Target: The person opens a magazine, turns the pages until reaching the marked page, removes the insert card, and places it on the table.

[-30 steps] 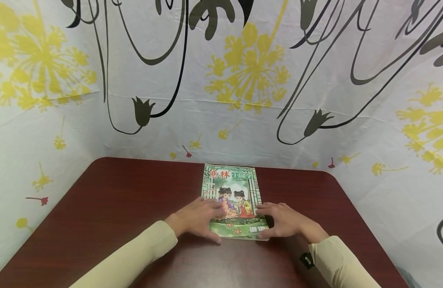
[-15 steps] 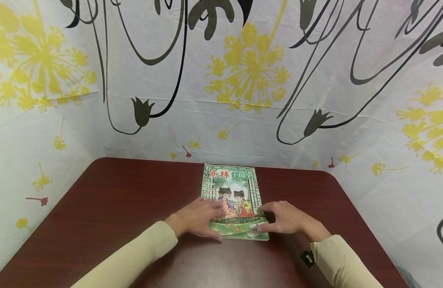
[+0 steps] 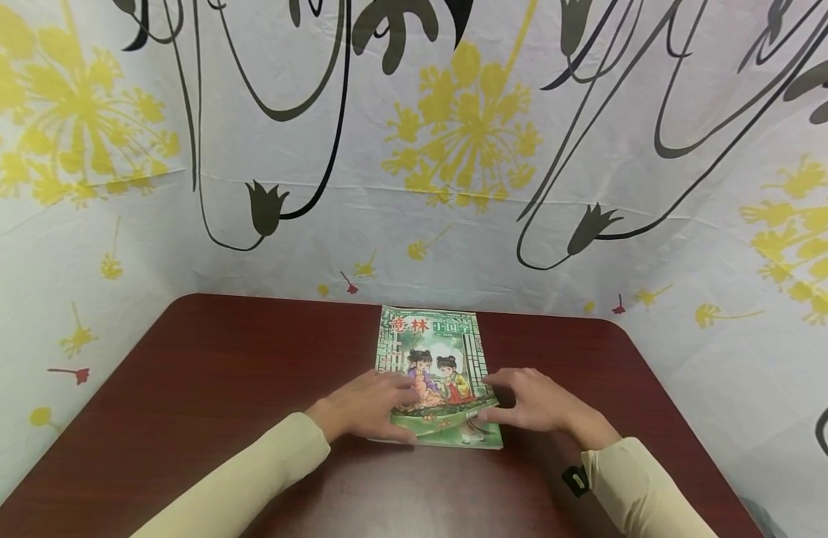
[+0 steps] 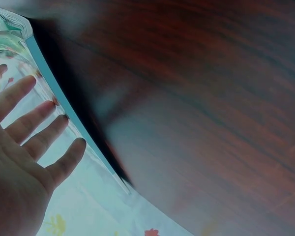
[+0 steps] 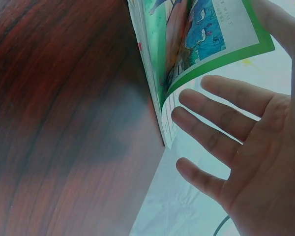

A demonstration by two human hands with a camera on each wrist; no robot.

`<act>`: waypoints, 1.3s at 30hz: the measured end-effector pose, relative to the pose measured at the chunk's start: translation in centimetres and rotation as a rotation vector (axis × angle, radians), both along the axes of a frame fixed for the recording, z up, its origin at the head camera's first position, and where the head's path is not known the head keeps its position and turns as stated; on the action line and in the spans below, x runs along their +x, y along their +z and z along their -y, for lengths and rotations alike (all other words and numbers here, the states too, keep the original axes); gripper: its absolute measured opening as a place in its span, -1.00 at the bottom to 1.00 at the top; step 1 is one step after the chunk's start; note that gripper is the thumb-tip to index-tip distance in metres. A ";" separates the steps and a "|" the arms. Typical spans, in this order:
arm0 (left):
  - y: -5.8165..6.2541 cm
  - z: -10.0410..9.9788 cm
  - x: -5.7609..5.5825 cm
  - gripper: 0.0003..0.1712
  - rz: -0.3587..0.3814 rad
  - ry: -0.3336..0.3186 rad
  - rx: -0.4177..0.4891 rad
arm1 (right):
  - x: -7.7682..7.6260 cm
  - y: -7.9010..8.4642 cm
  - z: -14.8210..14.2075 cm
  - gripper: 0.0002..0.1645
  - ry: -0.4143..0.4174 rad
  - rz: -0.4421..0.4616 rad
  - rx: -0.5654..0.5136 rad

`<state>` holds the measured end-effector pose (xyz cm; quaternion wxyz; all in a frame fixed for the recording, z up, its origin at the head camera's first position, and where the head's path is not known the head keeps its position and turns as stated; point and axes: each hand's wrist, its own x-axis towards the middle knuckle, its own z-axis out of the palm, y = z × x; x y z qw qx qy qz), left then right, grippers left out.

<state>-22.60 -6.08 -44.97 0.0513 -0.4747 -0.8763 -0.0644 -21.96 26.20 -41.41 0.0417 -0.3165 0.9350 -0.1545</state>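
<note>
A green illustrated magazine (image 3: 433, 340) lies on the table in the head view, its front cover bent up at the lower right corner. My left hand (image 3: 370, 405) rests over its left side with fingers spread; the left wrist view shows those fingers straight beside the pale blue spine (image 4: 59, 96). My right hand (image 3: 538, 400) holds the raised corner between thumb and forefinger, the exact contact partly hidden. In the right wrist view, the lifted cover (image 5: 246, 34) shows its inner side with a green border, near the thumb. The other fingers are extended below it.
The dark red-brown table (image 3: 252, 351) has rounded far corners. Pale cloth walls (image 3: 306, 149) with yellow and grey flower prints stand close behind and beside it. A small black device (image 3: 575, 482) sits at the right wrist.
My right hand has raised the cover's lower right corner and drawn it slightly upward, uncovering part of the page below. The left hand stays nearly in place.
</note>
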 end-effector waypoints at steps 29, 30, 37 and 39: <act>1.3 0.7 0.4 -0.09 -0.367 -0.182 0.187 | 0.0 -0.8 -2.0 -0.01 -0.075 0.027 0.012; 1.4 0.6 0.5 -0.10 -0.422 -0.206 0.181 | 0.0 -1.0 -1.7 -0.03 -0.060 0.016 0.011; 1.9 0.1 1.8 -0.07 -0.724 -0.248 0.006 | 0.1 -1.9 -0.2 -0.16 0.054 -0.024 -0.005; 1.9 0.0 2.2 -0.02 -0.774 -0.240 -0.053 | 0.1 -2.1 0.2 -0.13 0.088 -0.023 0.002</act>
